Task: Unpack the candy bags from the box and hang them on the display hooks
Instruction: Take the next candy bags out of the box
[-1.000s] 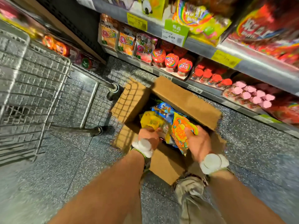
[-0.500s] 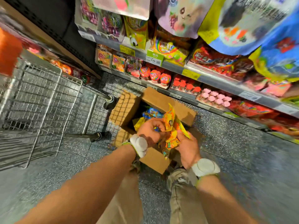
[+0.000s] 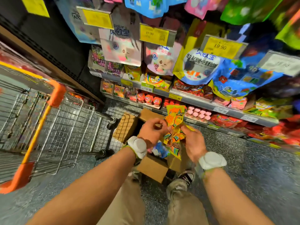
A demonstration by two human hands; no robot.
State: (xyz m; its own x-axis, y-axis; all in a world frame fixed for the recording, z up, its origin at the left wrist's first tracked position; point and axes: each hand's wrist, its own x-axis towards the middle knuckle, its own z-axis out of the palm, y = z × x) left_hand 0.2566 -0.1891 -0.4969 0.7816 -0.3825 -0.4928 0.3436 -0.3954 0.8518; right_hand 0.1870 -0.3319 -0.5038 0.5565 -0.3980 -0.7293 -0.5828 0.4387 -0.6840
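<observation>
A bunch of orange and yellow candy bags [image 3: 175, 125] is held up above the open cardboard box [image 3: 152, 168] on the floor. My right hand [image 3: 193, 142] grips the bunch from the right at its lower part. My left hand [image 3: 152, 132] has its fingers curled at the bunch's left edge, pinching the bags. A blue bag [image 3: 160, 151] shows inside the box below the hands. Higher up, large candy bags [image 3: 162, 60] hang on display hooks behind yellow price tags [image 3: 154, 34].
A wire shopping cart [image 3: 61, 127] with an orange handle [image 3: 32, 143] stands at my left, close to the box. Shelves [image 3: 194, 98] of candy run along the right. My legs and a shoe [image 3: 185, 179] are right behind the box on the speckled floor.
Both hands lifted the orange and yellow bags out of the box and raised them. My view tilted upward, bringing the hanging bags and price tags into sight.
</observation>
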